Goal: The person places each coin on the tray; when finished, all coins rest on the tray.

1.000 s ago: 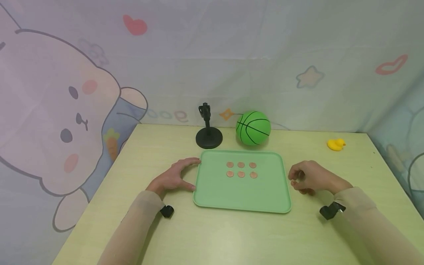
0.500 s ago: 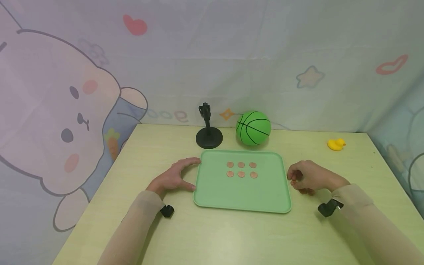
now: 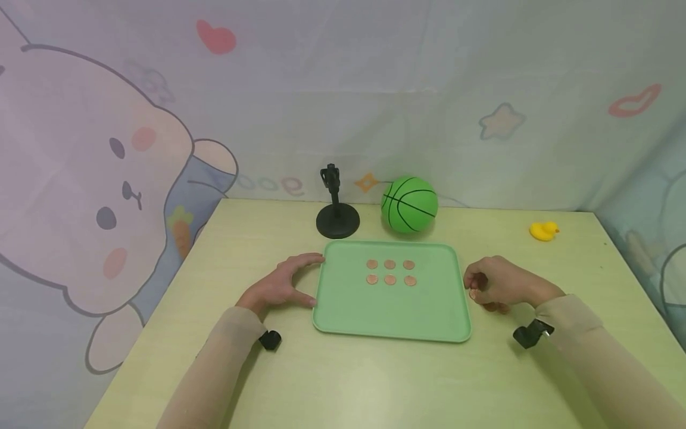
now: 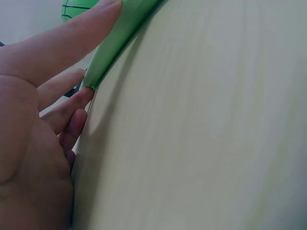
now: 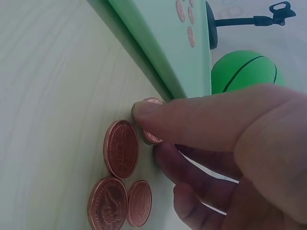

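Note:
On the table lies a green tray (image 3: 391, 316) bearing two rows of copper coins (image 3: 390, 280). My left hand (image 3: 278, 286) touches the tray's left rim, thumb and fingers spread apart; in the left wrist view the thumb (image 4: 62, 52) lies along the rim. Just off the tray's right edge, my right hand (image 3: 501, 283) has its fingers curled, with the thumb and fingers about a copper coin (image 5: 152, 136) near the tabletop. The thumb covers part of that coin. Beside it in the right wrist view are more loose coins, a large one (image 5: 121, 148) among them.
Behind the tray stand a black stand (image 3: 337, 220) with a round base and a green ball (image 3: 409, 204) with black lines. A yellow toy duck (image 3: 543, 231) sits at the back right. A patterned cloth (image 3: 348, 89) hangs behind the table.
My right hand has shifted slightly left, closer to the tray's edge, with a coin at its thumb. The left hand and the coins on the tray keep their places.

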`<action>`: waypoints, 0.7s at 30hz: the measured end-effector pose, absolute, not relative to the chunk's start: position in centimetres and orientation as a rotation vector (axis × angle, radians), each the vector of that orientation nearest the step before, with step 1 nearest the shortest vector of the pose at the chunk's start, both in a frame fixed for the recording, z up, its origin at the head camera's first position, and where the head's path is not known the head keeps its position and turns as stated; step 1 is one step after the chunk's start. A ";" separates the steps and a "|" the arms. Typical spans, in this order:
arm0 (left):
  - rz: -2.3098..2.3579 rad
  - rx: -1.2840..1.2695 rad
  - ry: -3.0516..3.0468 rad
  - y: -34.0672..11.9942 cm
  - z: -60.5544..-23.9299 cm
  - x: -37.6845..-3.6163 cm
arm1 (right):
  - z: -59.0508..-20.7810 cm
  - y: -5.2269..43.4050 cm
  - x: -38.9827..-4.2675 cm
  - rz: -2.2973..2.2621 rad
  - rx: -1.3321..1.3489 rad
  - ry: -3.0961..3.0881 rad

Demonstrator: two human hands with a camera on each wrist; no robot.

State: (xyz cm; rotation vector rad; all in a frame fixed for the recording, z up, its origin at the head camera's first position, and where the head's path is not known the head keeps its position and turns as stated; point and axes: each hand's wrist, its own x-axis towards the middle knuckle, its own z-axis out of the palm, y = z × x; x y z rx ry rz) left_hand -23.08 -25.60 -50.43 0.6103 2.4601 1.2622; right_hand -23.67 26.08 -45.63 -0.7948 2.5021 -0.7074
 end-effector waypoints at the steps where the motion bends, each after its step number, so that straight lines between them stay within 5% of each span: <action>1: 1.260 0.608 2.461 -25.6 -50.4 -23.1 | -45.6 26.1 -23.7 -0.711 -0.801 2.504; 21: 1.244 0.621 2.472 -25.6 -50.3 -23.0 | -45.5 26.1 -23.4 -0.881 -0.690 2.404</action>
